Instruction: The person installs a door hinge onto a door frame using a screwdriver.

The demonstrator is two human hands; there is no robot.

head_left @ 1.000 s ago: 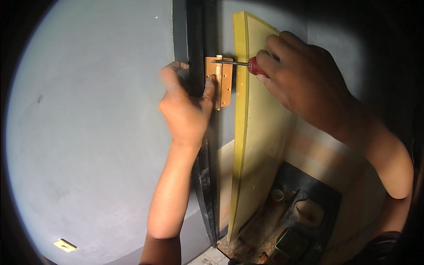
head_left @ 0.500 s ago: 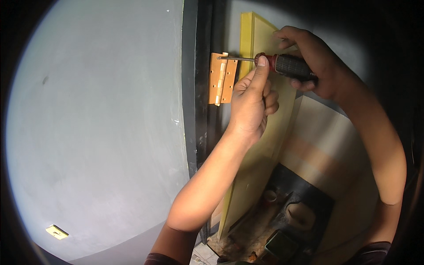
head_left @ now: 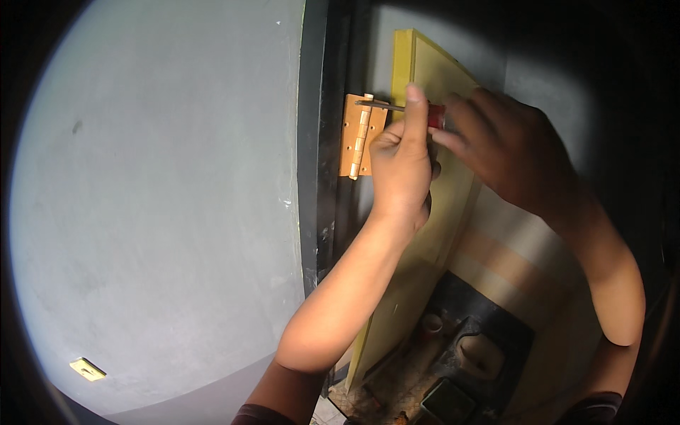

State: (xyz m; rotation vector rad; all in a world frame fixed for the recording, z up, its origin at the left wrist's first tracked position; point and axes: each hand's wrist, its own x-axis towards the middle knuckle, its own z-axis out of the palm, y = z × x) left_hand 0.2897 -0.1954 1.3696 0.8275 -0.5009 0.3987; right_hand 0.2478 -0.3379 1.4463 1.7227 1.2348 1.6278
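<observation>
A screwdriver [head_left: 436, 117] with a red collar lies nearly level, its metal shaft pointing left. Its tip meets the upper part of a brass-coloured hinge [head_left: 348, 145], at the left leaf, where I cannot make out the screw. My right hand [head_left: 513, 145], slightly blurred, wraps round the handle and hides most of it. Close behind the shaft, my left hand [head_left: 402, 166] has its fingers curled and its thumb raised against the front of the screwdriver. The hinge joins the dark door frame [head_left: 316, 177] to the yellow door [head_left: 407, 297], which stands ajar.
A wide grey wall [head_left: 156, 198] fills the left side, with a yellow switch plate [head_left: 88, 369] low on it. Beyond the door, a squat toilet [head_left: 479, 355], a small pail [head_left: 431, 324] and a dark green-rimmed container [head_left: 448, 401] sit low down.
My right hand has turned over the handle and shifted its grip forward, covering the black part. My left thumb has straightened upward. The whole view has shifted slightly.
</observation>
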